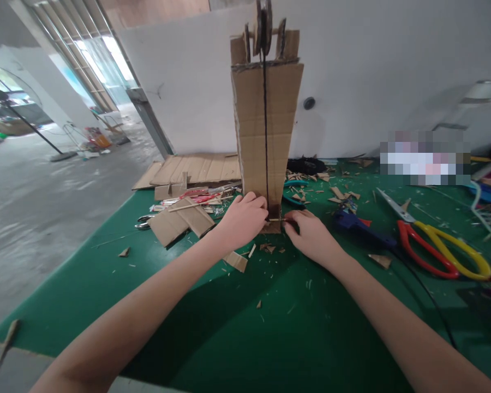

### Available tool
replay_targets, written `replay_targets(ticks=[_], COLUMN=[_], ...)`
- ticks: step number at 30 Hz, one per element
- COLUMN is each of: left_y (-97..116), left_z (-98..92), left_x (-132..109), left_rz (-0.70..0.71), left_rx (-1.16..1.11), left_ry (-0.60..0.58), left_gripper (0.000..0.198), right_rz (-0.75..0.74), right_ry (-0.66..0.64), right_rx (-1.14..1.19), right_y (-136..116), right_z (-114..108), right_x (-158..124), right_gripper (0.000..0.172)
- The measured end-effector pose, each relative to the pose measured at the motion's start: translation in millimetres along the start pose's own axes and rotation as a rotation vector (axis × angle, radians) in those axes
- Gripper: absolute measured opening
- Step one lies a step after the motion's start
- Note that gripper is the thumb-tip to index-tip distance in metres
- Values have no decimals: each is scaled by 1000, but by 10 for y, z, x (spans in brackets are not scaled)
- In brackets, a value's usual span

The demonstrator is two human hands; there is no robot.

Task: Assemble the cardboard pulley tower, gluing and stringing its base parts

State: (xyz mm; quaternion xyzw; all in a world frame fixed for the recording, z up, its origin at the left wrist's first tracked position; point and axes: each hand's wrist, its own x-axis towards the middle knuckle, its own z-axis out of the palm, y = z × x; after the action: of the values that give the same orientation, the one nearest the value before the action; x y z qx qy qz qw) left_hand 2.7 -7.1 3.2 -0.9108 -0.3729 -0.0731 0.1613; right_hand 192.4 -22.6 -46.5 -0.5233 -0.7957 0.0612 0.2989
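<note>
A tall cardboard tower (251, 125) stands upright in the middle, with round cardboard discs (263, 30) on a stick at its top. From the discs a black string (265, 120) hangs down the front to a thin wooden stick (275, 220) near the base. My left hand (245, 218) is closed at the tower's lower left, its fingertips on the lower end of the string. At the lower right, my right hand (309, 234) pinches the end of the stick. My left fingertips partly hide the stick's other end.
On the green table (229, 327) lie cardboard pieces (182, 221) and many scraps. To the right are a blue glue gun (362, 229) with its cord and large scissors (429, 245) with red and yellow handles. Teal-handled pliers (292, 201) lie behind my right hand.
</note>
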Motion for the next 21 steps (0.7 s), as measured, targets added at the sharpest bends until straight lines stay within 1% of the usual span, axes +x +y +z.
replay_targets(ticks=[3,8,15,21], left_y=[8,19,47,48], left_z=[29,55,29,23], left_x=[4,1,-19,-31], left_rz=[10,65,78,84], left_rx=[24,112,141,147], left_ry=[5,21,16,23], left_gripper=[20,21,22,24], right_rz=[44,-1,-64,-70], right_ry=[26,19,-19,-31], right_rx=[63,68,-28,-76], right_y=[8,60,93,90], right_z=[3,12,29,28], right_x=[1,20,26,23], right_gripper=[16,13,20,21])
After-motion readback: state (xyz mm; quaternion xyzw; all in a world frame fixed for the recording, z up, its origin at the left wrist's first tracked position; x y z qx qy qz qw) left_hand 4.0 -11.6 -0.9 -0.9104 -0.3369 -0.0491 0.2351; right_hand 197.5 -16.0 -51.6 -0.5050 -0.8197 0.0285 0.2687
